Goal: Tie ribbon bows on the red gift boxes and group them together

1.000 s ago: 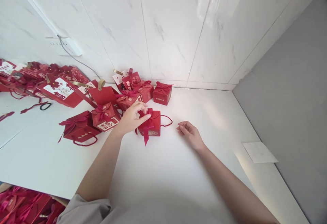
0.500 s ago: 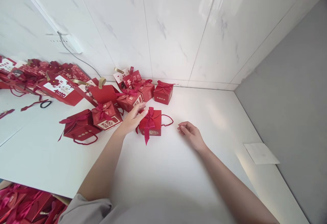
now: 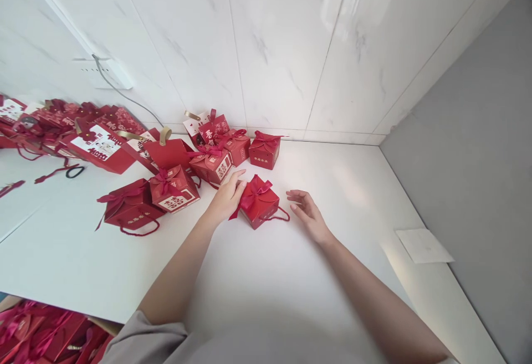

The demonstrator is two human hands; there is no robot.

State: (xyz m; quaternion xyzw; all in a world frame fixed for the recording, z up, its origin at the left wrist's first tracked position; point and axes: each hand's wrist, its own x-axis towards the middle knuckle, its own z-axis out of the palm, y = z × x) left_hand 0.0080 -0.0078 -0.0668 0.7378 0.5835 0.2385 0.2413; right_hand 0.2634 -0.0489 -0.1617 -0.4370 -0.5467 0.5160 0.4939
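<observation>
A red gift box (image 3: 258,203) with a dark pink ribbon bow on its lid stands at an angle on the white table. Its rope handle lies out to the right, toward my right hand. My left hand (image 3: 228,196) is at the box's left side, fingers stretched out and thumb by the ribbon; it does not wrap round the box. To the right, my right hand (image 3: 308,214) hovers apart from the box, its fingers loosely spread and holding nothing.
Several red gift boxes (image 3: 174,188) with bows stand to the left and behind. Further left, red bags (image 3: 102,145) line the tiled wall beneath a socket (image 3: 108,73) with a cable. A carton of red boxes (image 3: 50,331) sits lower left. A white plate (image 3: 424,245) is at the right.
The gift box has turned and shifted slightly right, so a corner now faces me. My left hand has moved right along with it. The fingers of my right hand have opened out.
</observation>
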